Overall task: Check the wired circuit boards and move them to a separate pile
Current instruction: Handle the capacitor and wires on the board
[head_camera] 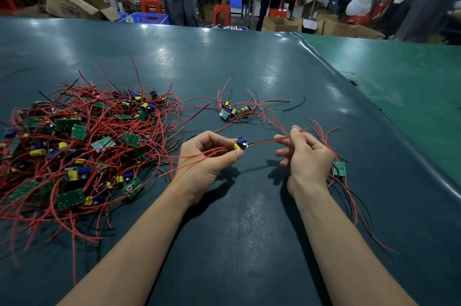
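A: Checking one wired board [240,143], your left hand [209,158] pinched it above the table [249,68] while your right hand [305,156] pinched its wires [269,141] taut.

B: And next?

A: Probably setting it on the small pile [234,110] ahead. You had open room there; the big heap [74,146] lay left, the mat's edge [374,106] right.

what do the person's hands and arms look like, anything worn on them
Both arms are bare from the bottom edge of the picture to the wrists, with no sleeves in view. The left hand and right hand wear no gloves. No rings, watch or wrist strap show. Fingernails look short and unpainted.
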### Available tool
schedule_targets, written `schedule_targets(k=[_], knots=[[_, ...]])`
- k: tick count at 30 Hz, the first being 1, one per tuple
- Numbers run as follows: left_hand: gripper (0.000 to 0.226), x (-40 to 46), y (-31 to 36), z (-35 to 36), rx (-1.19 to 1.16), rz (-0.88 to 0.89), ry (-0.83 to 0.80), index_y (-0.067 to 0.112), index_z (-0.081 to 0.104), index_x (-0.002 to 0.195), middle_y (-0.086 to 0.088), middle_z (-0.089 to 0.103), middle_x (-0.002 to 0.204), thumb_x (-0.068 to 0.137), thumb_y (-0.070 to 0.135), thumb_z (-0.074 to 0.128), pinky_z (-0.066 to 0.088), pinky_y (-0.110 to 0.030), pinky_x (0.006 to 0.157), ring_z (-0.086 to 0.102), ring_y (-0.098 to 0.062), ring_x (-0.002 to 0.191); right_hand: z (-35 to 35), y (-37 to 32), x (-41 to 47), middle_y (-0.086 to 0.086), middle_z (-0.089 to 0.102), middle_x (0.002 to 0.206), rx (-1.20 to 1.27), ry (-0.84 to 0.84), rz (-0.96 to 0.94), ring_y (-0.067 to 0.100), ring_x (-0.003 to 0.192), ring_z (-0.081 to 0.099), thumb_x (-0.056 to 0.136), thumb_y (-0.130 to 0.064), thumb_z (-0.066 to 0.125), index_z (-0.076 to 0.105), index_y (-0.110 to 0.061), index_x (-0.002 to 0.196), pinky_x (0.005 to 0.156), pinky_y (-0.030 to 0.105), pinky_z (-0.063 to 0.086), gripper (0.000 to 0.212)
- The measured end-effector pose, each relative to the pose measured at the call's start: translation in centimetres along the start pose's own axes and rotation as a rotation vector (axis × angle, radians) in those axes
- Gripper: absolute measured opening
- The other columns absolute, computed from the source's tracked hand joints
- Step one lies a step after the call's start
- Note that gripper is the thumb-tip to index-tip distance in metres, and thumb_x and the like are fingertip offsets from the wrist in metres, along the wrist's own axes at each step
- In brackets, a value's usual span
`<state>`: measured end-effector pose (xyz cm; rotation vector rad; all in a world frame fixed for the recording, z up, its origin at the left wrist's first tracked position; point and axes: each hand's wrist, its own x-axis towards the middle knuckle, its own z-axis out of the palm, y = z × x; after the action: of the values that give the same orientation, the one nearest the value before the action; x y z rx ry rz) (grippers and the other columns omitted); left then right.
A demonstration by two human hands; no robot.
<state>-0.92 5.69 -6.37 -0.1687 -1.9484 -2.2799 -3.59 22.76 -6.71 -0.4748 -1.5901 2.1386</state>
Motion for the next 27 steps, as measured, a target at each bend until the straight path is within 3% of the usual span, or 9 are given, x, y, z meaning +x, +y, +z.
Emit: schedule_targets(k=[6, 11, 14, 18, 24, 27], knots=[[0.020, 0.0, 0.0, 0.0, 0.011, -0.006, -0.002, 0.007, 0.068, 0.077, -0.001, 0.075, 0.078, 0.069, -0.006, 0.081, 0.052, -0.017, 0.067, 0.069, -0.009, 0.071, -0.1, 0.6, 0.1, -0.009, 0.073, 0.066, -0.178, 0.046, -0.136, 0.009, 0.041, 0.059, 0.097, -0.012, 0.055, 0.068, -0.011, 0.115, 0.033, 0.018, 0.036, 0.022], [0.020, 0.1, -0.2, -0.1, -0.005, -0.009, 0.010, 0.006, 0.068, 0.078, -0.001, 0.075, 0.079, 0.069, -0.007, 0.081, 0.052, -0.016, 0.067, 0.069, -0.008, 0.071, -0.1, 0.6, 0.3, -0.001, 0.074, 0.068, -0.123, 0.025, -0.113, 0.010, 0.040, 0.058, 0.096, -0.010, 0.054, 0.059, -0.012, 0.127, 0.033, 0.018, 0.036, 0.031], [0.020, 0.0, -0.1, 0.0, -0.008, -0.015, 0.004, 0.005, 0.068, 0.079, -0.002, 0.076, 0.080, 0.069, -0.007, 0.081, 0.052, -0.016, 0.067, 0.069, -0.009, 0.071, -0.1, 0.8, 0.4, 0.001, 0.072, 0.066, -0.193, 0.053, -0.137, 0.011, 0.039, 0.058, 0.095, -0.008, 0.051, 0.064, -0.015, 0.120, 0.034, 0.019, 0.036, 0.029], [0.021, 0.1, -0.2, 0.2, -0.029, 0.008, 0.047, 0.006, 0.067, 0.079, -0.002, 0.076, 0.083, 0.071, -0.008, 0.079, 0.052, -0.016, 0.069, 0.070, -0.009, 0.074, -0.1, 0.5, 0.1, 0.009, 0.072, 0.068, -0.192, 0.047, -0.133, 0.013, 0.037, 0.056, 0.091, -0.003, 0.045, 0.060, -0.020, 0.090, 0.035, 0.021, 0.036, 0.022], [0.033, 0.7, 0.2, 0.2, -0.148, 0.106, 0.235, 0.010, 0.063, 0.099, 0.004, 0.074, 0.078, 0.075, -0.010, 0.074, 0.053, -0.019, 0.077, 0.069, -0.008, 0.076, -0.2, -0.1, 0.0, 0.002, 0.071, 0.063, -0.114, -0.002, -0.089, 0.016, 0.035, 0.054, 0.096, -0.008, 0.039, 0.052, -0.019, 0.100, 0.031, 0.019, 0.033, 0.018], [0.016, 1.3, 0.9, -0.3, -0.351, 0.130, 0.342, 0.014, 0.073, 0.081, 0.002, 0.072, 0.076, 0.086, 0.000, 0.066, 0.054, -0.028, 0.076, 0.065, -0.011, 0.070, -0.4, -0.1, 0.0, -0.003, 0.065, 0.062, -0.227, 0.041, -0.127, 0.013, 0.042, 0.055, 0.092, -0.009, 0.047, 0.057, -0.022, 0.093, 0.039, 0.021, 0.037, 0.016]])
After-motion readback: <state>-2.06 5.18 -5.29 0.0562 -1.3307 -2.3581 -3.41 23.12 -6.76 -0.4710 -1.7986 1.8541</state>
